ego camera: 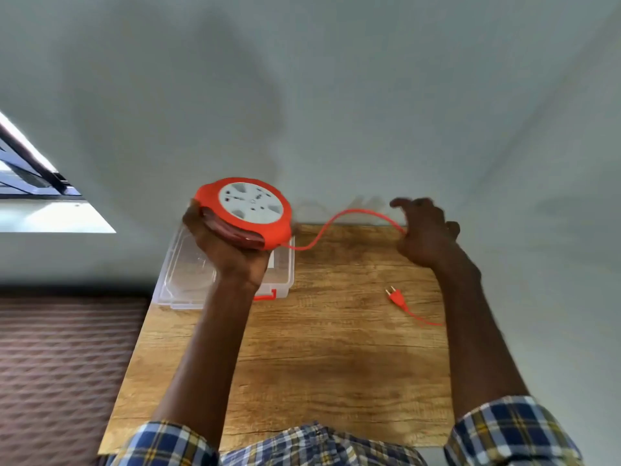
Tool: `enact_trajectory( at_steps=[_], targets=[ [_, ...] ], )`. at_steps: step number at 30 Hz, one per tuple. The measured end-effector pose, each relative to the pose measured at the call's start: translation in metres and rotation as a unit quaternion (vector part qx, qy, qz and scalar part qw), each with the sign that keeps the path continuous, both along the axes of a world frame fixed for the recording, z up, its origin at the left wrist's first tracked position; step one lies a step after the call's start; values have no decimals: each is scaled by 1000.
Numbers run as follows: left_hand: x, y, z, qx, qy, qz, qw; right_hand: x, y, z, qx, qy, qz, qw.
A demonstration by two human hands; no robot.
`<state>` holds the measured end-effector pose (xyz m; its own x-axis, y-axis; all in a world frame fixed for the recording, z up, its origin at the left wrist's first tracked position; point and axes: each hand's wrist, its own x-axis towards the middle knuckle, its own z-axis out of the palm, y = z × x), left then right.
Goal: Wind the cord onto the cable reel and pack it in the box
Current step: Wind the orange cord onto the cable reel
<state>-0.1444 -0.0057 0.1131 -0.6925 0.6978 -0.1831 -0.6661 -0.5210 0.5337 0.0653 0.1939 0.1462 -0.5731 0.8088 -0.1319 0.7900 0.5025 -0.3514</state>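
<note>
My left hand (232, 253) grips an orange cable reel (250, 210) with a white socket face, held up above the table's far left. An orange cord (339, 220) leaves the reel's lower right and arcs over to my right hand (426, 230), which pinches it near the far edge of the table. The cord's tail lies behind my right forearm and ends in an orange two-pin plug (396, 297) lying on the wood. A clear plastic box (188, 280) with an orange latch stands on the table under the reel, partly hidden by my left wrist.
The wooden table (319, 364) stands against a pale wall (302, 95). A brown patterned surface (60, 358) lies to the left of the table. A window (30, 176) is at the far left.
</note>
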Motion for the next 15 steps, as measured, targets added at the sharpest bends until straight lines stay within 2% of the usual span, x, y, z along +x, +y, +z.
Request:
enact_trajectory(
  at_steps=[1,2,3,4,6,7,8,9,12,15],
  targets=[
    [1,2,0,-12,14,-16,1000,-3,-5,2,-9,-95,34,995],
    [1,4,1,-24,28,-36,999,-3,-10,4,-46,-124,74,988],
    [1,5,2,-35,44,-60,997,0,-13,6,-95,-110,127,981],
    [0,5,2,-44,58,-85,994,3,-18,10,-154,-58,179,970],
    [0,7,3,-64,70,-114,989,9,-29,19,-267,175,193,928],
    [1,9,3,-72,69,-117,988,10,-33,21,-256,288,167,907],
    [3,12,5,-79,67,-119,988,8,-35,23,-205,360,139,899],
    [4,15,6,-86,66,-125,986,4,-38,23,-140,388,124,902],
    [7,21,10,-111,57,-182,975,-11,-51,17,-32,373,148,915],
    [9,23,9,-136,60,-243,959,-28,-69,4,-30,331,203,921]
  ],
)
